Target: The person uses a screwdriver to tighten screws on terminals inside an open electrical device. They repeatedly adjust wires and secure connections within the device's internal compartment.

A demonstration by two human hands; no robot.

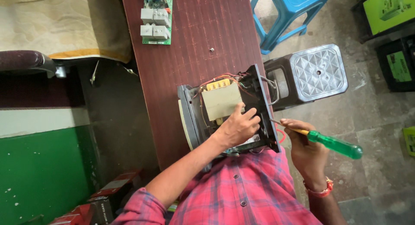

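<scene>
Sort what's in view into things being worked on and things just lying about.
In use:
left hand inside the open grey casing, by the transformer
right hand with green-handled screwdriver

Lying about:
circuit board
small screw
blue plastic stool
grey stool

A narrow brown table (194, 43) runs away from my fingers. An opened grey case (225, 110) stands on it right under my left fingers; beyond them lies a small screw (212, 49), farther off a green circuit board (156, 18).
</scene>
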